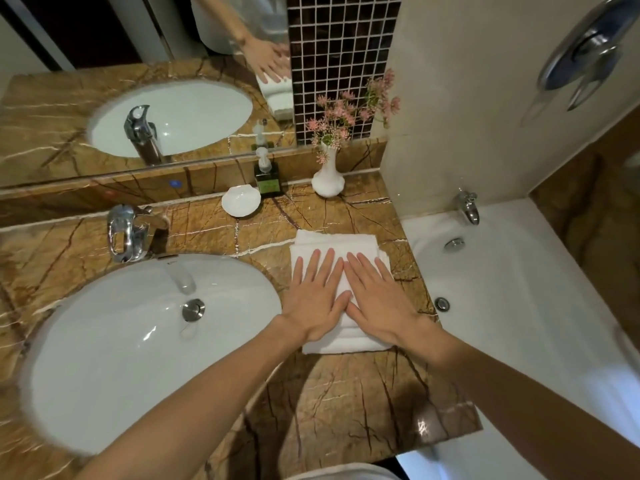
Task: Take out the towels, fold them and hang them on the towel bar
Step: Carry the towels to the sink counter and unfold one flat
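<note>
A white folded towel (337, 242) lies on the brown marble counter (346, 393), to the right of the sink. My left hand (317, 299) presses flat on its left half with straight fingers. Beside it, my right hand (377, 299) lies flat on the right half, fingers straight too. The two hands touch at the index fingers and thumbs. They cover most of the towel; its far edge and near edge show. No towel bar is in view.
A white oval sink (104, 358) with a chrome tap (126, 233) fills the left. Behind the towel stand a white dish (240, 200), a soap bottle (267, 178) and a white vase of pink flowers (327, 178). A bathtub (519, 306) lies to the right. A mirror (138, 81) backs the counter.
</note>
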Motion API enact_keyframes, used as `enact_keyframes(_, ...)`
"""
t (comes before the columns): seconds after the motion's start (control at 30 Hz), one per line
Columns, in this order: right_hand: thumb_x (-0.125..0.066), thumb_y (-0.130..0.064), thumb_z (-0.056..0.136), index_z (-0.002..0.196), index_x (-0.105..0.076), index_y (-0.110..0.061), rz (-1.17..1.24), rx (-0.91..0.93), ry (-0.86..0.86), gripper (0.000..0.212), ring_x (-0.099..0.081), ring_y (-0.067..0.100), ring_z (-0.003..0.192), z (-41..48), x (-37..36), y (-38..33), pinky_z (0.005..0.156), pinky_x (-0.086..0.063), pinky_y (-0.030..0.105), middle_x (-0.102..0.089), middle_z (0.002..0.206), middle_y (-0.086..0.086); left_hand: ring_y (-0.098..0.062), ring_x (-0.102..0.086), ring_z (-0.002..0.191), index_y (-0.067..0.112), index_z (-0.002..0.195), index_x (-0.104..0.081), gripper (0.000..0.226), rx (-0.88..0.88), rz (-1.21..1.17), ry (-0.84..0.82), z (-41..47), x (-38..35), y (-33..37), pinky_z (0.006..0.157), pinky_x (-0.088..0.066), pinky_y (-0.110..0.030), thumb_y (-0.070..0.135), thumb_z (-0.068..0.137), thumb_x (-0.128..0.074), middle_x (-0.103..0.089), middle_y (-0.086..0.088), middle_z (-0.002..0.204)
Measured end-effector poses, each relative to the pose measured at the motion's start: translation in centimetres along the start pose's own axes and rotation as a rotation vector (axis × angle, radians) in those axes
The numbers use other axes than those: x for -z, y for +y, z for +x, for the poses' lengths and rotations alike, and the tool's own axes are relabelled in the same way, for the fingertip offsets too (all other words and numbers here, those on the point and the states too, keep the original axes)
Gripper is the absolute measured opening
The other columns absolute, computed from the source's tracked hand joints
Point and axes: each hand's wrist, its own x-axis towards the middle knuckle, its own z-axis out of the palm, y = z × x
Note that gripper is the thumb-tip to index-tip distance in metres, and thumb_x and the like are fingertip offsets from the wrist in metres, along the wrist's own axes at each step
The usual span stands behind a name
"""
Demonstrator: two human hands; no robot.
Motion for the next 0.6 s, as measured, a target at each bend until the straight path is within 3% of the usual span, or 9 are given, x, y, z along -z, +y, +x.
enact_keyframes(0.13, 0.001, -0.049, 0.094, 0.151, 0.000, -0.007, -0.003, -0.023, -0.003, 0.071, 0.008, 0.023, 0.147, -0.2, -0.8, -0.4, 0.120, 0.007, 0.041, 0.001, 0.160, 0.010, -0.027, 0.019, 0.144, 0.017, 0.151, 0.006, 0.070, -0.009, 0.002, 0.002, -0.2, -0.7, 0.1, 0.116, 0.011, -0.050, 0.055, 0.093, 0.003, 0.012, -0.006, 0.159)
enact_keyframes(0.43, -0.004, -0.048, 0.097, 0.151, 0.004, -0.007, -0.021, -0.026, -0.003, 0.068, 0.011, 0.022, 0.147, -0.2, -0.9, -0.5, 0.119, 0.009, 0.040, 0.005, 0.160, 0.009, -0.027, 0.018, 0.144, 0.016, 0.151, 0.003, 0.068, -0.029, -0.030, 0.005, -0.1, -0.7, -0.2, 0.116, 0.013, -0.050, 0.054, 0.095, -0.003, 0.010, -0.006, 0.159)
enact_keyframes(0.53, -0.009, -0.050, 0.099, 0.152, 0.002, -0.008, -0.013, -0.015, -0.028, 0.068, 0.011, 0.022, 0.147, 0.0, 0.3, -0.4, 0.119, 0.008, 0.041, 0.005, 0.161, 0.010, -0.026, 0.020, 0.144, 0.019, 0.152, -0.001, 0.064, -0.039, -0.140, 0.016, 0.0, 0.2, -0.7, 0.115, 0.015, -0.047, 0.052, 0.097, -0.004, 0.010, -0.007, 0.160)
enact_keyframes(0.6, -0.012, -0.051, 0.099, 0.152, -0.003, -0.008, -0.021, 0.006, -0.047, 0.069, 0.007, 0.023, 0.148, 0.0, 1.4, -0.2, 0.120, 0.005, 0.044, 0.001, 0.160, 0.012, -0.029, 0.015, 0.145, 0.020, 0.152, -0.008, 0.064, 0.049, -0.256, 0.075, 0.1, 1.0, -1.4, 0.115, 0.012, -0.047, 0.051, 0.096, -0.006, 0.006, -0.011, 0.159)
